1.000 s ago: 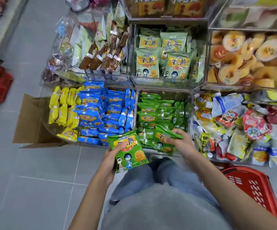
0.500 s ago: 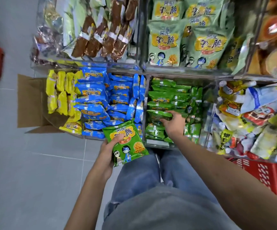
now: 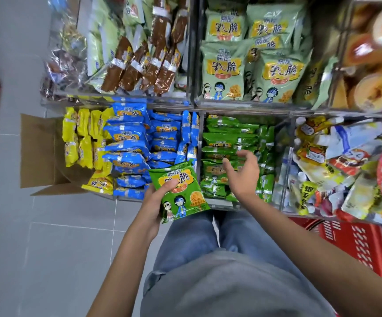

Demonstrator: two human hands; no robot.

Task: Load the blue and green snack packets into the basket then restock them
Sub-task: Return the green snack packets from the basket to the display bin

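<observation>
The left hand grips a green packet, thumb on its face; just right of it, the right hand hovers empty, fingers loosely spread, above the stacked green packets

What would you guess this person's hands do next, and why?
Probably the right hand moves across to take the green packet that the left hand grips, to lay it on the stacked green packets: the right hand hovers open and empty above that stack, beside the held packet.
</observation>
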